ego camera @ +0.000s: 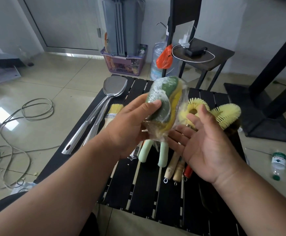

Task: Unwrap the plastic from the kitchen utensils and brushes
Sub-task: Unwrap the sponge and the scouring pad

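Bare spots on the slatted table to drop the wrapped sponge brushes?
Free: near edge of the black slatted table, below the wooden brush handles and right of the left hand. Crowded: left edge with steel spatulas and paintbrush; far right with yellow bristle brushes.

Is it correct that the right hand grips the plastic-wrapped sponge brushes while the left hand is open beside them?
No, the hands are swapped. In the head view the left hand grips the wrapped sponge brushes, and the right hand is open beside them.
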